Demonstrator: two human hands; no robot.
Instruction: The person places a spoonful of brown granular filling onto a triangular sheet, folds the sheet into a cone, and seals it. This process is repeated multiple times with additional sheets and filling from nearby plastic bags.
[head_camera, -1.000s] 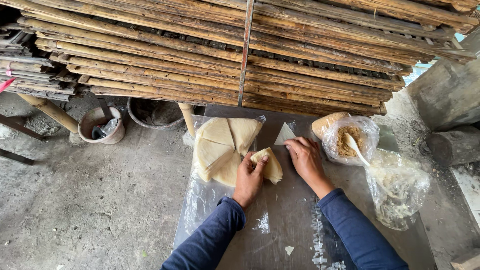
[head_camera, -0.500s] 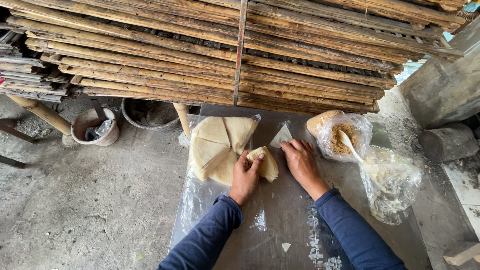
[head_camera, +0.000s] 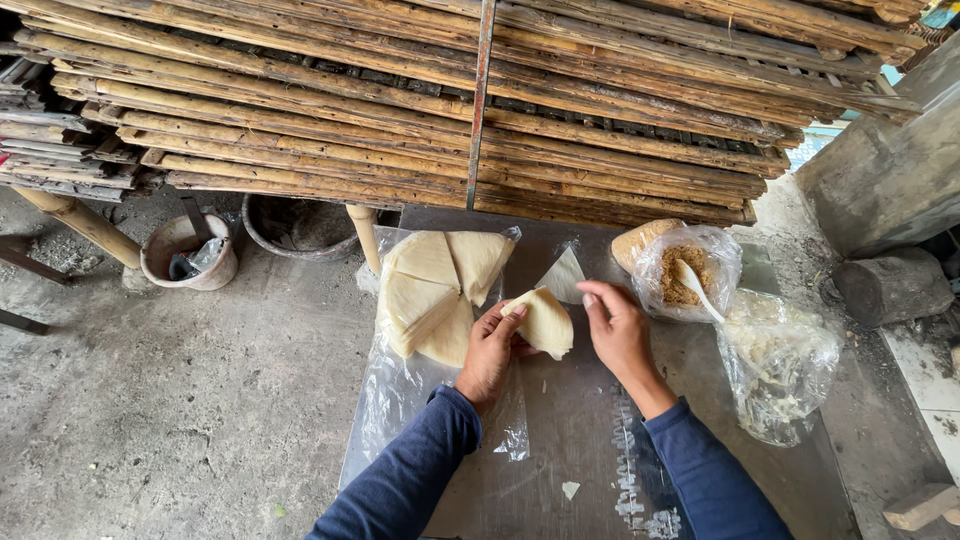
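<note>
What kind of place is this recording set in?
Probably a small, rough food-making workshop, perhaps partly open-air. Stacked bamboo racks fill the background, the concrete floor is bare, and the hands fold a pastry wrapper on a metal table beside a bag of filling.

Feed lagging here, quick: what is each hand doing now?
Left hand: closed on the folded wrapper piece.
Right hand: fingers curled beside the piece; contact cannot be told.

The wrapper (head_camera: 545, 322) covers whatever filling it may hold, and the left hand (head_camera: 490, 352) hides its near edge. Both sleeves (head_camera: 400, 480) run off the bottom edge. The counter (head_camera: 560, 440) is cut off there too. The clear bag (head_camera: 775, 370) is too crumpled to tell its contents. The bucket (head_camera: 185, 250) holds something unclear.
</note>
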